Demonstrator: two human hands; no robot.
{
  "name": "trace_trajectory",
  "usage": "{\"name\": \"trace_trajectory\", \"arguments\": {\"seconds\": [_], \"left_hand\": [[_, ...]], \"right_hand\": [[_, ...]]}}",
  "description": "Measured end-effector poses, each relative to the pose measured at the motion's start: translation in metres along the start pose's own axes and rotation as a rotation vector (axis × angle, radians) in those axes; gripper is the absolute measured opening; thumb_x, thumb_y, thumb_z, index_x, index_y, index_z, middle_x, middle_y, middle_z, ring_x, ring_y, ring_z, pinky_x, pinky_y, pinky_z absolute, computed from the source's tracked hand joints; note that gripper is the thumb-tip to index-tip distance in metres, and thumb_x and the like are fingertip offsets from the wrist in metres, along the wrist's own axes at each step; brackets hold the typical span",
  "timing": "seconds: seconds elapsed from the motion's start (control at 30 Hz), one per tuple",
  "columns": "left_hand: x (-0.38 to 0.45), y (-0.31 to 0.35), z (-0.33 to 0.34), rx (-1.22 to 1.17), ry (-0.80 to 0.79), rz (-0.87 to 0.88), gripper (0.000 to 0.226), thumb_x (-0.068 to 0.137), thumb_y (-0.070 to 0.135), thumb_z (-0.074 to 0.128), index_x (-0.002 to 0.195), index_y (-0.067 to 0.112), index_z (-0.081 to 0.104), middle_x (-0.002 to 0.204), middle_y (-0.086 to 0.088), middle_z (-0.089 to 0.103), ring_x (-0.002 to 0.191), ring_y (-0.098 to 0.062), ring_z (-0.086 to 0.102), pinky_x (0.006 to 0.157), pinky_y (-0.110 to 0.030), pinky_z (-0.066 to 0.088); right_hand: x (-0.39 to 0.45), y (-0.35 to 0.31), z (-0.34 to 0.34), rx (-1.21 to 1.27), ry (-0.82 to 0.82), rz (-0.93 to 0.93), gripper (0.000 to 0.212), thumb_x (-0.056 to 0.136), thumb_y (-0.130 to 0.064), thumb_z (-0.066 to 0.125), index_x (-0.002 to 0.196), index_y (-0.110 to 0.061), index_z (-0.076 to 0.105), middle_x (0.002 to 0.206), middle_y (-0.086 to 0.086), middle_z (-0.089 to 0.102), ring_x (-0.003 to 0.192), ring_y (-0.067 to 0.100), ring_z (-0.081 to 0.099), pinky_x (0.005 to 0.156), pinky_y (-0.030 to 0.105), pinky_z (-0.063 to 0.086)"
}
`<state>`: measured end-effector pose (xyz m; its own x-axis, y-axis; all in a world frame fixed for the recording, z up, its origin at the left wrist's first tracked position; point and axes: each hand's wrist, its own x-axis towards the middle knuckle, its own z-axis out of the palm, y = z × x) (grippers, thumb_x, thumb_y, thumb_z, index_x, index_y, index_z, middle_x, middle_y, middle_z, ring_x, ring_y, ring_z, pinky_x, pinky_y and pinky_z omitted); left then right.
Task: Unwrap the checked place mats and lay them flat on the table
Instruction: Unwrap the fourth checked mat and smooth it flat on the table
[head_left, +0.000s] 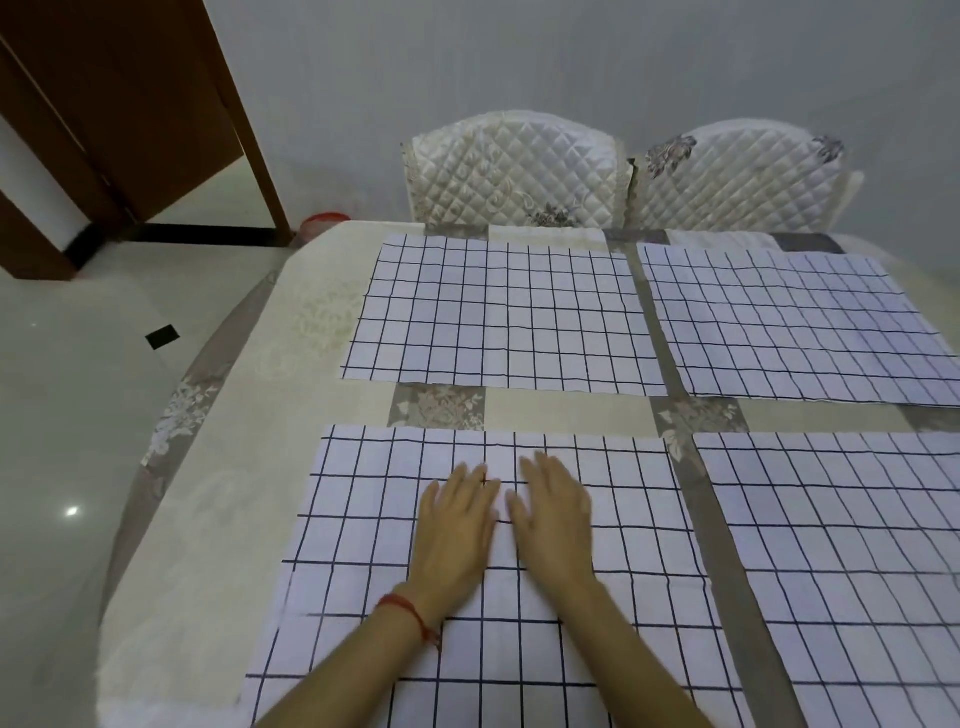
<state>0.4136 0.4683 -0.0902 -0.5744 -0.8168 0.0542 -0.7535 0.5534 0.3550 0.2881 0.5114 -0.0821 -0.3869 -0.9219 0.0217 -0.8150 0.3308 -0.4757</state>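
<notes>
Both flat, empty grips, left hand (457, 525) and right hand (553, 512), press mid near-left place mat (363, 519), its cloth running outward toward the desk's (322, 306) left and right edges.

Words to read: none
Numbers to read: none
Brand names or signs: none
Near left place mat (597, 545): only dark lines that make squares, no letters
Near right place mat (841, 545): the same squares, no letters
Far left place mat (498, 317): the same squares, no letters
Far right place mat (789, 327): the same squares, no letters
Cloth on the bench (322, 322): flower shapes and plain blocks, no writing
Chair covers (519, 171): stitched diamonds and flower pictures, no writing
Red string on the left wrist (410, 613): plain, no tag to read
</notes>
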Motion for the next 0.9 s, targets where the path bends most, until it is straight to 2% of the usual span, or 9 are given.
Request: {"name": "trace_trajectory", "arguments": {"seconds": [0.07,0.17,0.27,0.43,0.53,0.6,0.67,0.8,0.9], "left_hand": [[-0.006,0.002,0.013,0.064,-0.111,-0.042,0.057,0.098,0.035,0.004,0.122,0.023,0.055,0.129,0.003,0.06,0.121,-0.02,0.054,0.107,-0.042,0.031],[-0.009,-0.011,0.018,0.179,-0.129,-0.081,0.055,0.095,0.047,0.007,0.136,0.027,0.036,0.142,0.004,0.046,0.134,-0.017,0.029,0.111,-0.04,0.004],[-0.006,-0.019,0.015,0.222,-0.114,-0.118,0.058,0.093,0.055,0.009,0.14,0.027,0.028,0.145,0.004,0.041,0.135,-0.018,0.021,0.11,-0.04,-0.001],[-0.005,-0.021,0.013,0.228,-0.116,-0.149,0.061,0.092,0.058,0.009,0.141,0.026,0.025,0.146,0.002,0.04,0.138,-0.024,0.026,0.11,-0.041,-0.002],[-0.005,-0.019,0.013,0.22,-0.112,-0.149,0.061,0.092,0.058,0.008,0.141,0.026,0.024,0.146,0.001,0.038,0.135,-0.025,0.029,0.11,-0.042,-0.003],[-0.006,-0.02,0.015,0.197,-0.103,-0.14,0.062,0.091,0.06,0.006,0.142,0.028,0.02,0.149,0.001,0.031,0.137,-0.025,0.025,0.11,-0.041,-0.008],[-0.007,-0.02,0.015,0.165,-0.098,-0.123,0.063,0.088,0.063,0.003,0.142,0.033,0.014,0.151,0.002,0.018,0.14,-0.027,0.017,0.109,-0.04,-0.015],[-0.006,-0.017,0.011,0.129,-0.098,-0.076,0.075,0.07,0.072,-0.021,0.137,0.041,-0.012,0.149,0.01,-0.016,0.14,-0.02,-0.019,0.102,-0.035,-0.032],[-0.006,-0.015,0.008,0.116,-0.132,-0.101,0.081,0.061,0.073,-0.03,0.135,0.041,-0.018,0.149,0.01,-0.021,0.138,-0.016,-0.025,0.105,-0.038,-0.032]], "right_hand": [[-0.007,0.004,0.017,-0.128,-0.045,-0.02,0.055,0.092,-0.046,0.018,0.134,-0.02,0.044,0.145,0.002,0.042,0.137,0.021,0.032,0.113,0.035,0.009],[-0.011,0.02,0.016,-0.184,-0.06,0.004,0.063,0.092,-0.055,0.006,0.141,-0.025,0.032,0.151,-0.001,0.03,0.141,0.016,0.018,0.111,0.029,-0.009],[-0.007,0.035,0.009,-0.168,-0.031,0.016,0.083,0.078,-0.066,-0.016,0.146,-0.028,0.012,0.157,-0.004,0.005,0.142,0.01,-0.003,0.11,0.029,-0.017],[-0.01,0.052,-0.007,-0.175,-0.001,0.199,0.093,0.07,-0.066,-0.028,0.147,-0.026,0.006,0.158,0.001,0.001,0.145,0.015,-0.007,0.116,0.039,-0.012],[-0.022,0.023,-0.013,-0.215,0.113,0.176,0.071,0.09,-0.053,-0.008,0.144,-0.018,0.023,0.154,0.008,0.024,0.142,0.02,0.008,0.113,0.04,-0.009],[-0.038,-0.005,-0.001,-0.218,0.037,0.058,0.056,0.096,-0.044,0.005,0.139,-0.02,0.033,0.148,0.004,0.035,0.137,0.02,0.02,0.112,0.039,-0.003],[-0.058,-0.01,0.016,-0.224,-0.044,0.002,0.052,0.097,-0.045,0.009,0.14,-0.025,0.031,0.149,-0.002,0.03,0.136,0.017,0.023,0.111,0.038,0.002],[-0.084,0.05,0.004,-0.218,0.021,0.228,0.064,0.089,-0.059,-0.002,0.144,-0.027,0.008,0.154,-0.005,0.008,0.143,0.011,0.001,0.114,0.035,-0.009],[-0.1,0.082,-0.015,-0.206,0.065,0.31,0.071,0.082,-0.064,-0.01,0.142,-0.027,-0.003,0.154,-0.006,-0.002,0.142,0.009,-0.007,0.114,0.03,-0.016]]}}
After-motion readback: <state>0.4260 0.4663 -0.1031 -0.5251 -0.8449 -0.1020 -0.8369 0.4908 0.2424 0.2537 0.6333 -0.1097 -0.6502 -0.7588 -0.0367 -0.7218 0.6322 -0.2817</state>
